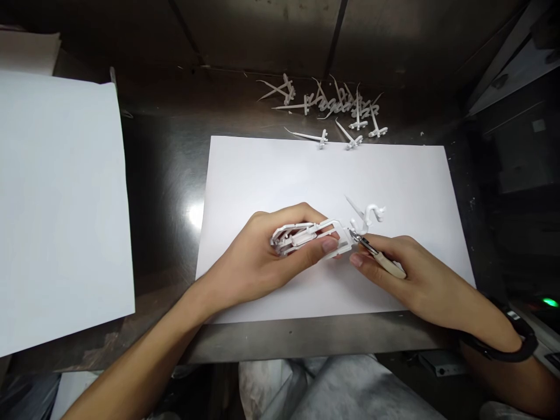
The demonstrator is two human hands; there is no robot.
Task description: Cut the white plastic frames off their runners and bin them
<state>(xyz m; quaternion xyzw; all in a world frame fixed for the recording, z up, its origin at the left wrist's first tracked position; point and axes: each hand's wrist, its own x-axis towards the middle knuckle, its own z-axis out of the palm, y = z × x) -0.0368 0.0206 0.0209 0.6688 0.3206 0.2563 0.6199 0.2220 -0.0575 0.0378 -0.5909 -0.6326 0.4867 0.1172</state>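
Note:
My left hand is closed around a white plastic frame made of thin bars, its thumb lying across the front. In my right hand are small cutters with cream handles, their metal jaws at the frame's right end. A curved white piece with a thin pointed spike rises just above the jaws; whether it is joined to the frame I cannot tell. Both hands are over a white sheet.
Several small white pointed parts lie in a loose pile behind the sheet, two reaching its back edge. Another large white sheet is at the left on the dark metal table. The table's front edge runs below my hands.

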